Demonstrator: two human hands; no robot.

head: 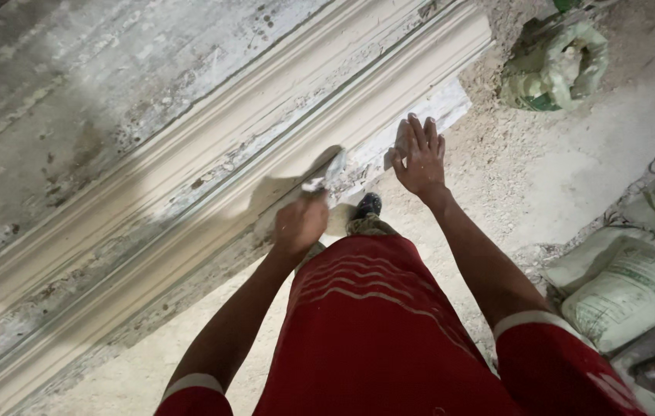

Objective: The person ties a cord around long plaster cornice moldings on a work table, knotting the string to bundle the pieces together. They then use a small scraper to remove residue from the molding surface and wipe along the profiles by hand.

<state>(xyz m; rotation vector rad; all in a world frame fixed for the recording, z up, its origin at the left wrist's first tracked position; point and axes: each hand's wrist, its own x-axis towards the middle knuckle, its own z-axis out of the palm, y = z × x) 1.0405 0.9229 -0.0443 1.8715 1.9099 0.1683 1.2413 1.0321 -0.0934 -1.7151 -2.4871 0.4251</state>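
Head view is showing a long cream plaster moulding (212, 166) running slantwise from the bottom left to the top right. The left hand (300, 225) is squeezing shut on a small white-smeared metal scraper (329, 172), its blade touching the moulding's lower edge. The right hand (420, 158) is spreading open, flat beside it, near the moulding's broken end.
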